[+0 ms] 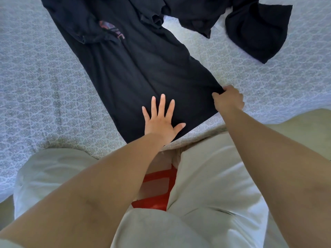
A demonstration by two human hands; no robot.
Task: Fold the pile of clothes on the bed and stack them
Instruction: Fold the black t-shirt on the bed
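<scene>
A black T-shirt (136, 68) lies spread on the bed (44, 86), which is covered in a pale sheet with a small repeating leaf-like pattern. The shirt's long axis runs on a slant, from its hem at the near edge of the bed, just in front of the person, up and away to the left toward the far side; the hem end points at the person and the upper part points away. A faded pinkish print (112, 30) shows on the far part, partly covered by a folded-in sleeve. The left hand (162, 120) lies flat on the cloth near the hem, fingers straight and spread, pressing down and gripping nothing. The right hand (229, 100) has its fingers curled round the shirt's right hem corner, pinching the fabric at the edge. A second dark garment (250, 24) lies crumpled at the far right of the bed, touching or overlapping the shirt's upper part. The person wears light trousers (215, 185), and something red (155, 190) shows between the legs
</scene>
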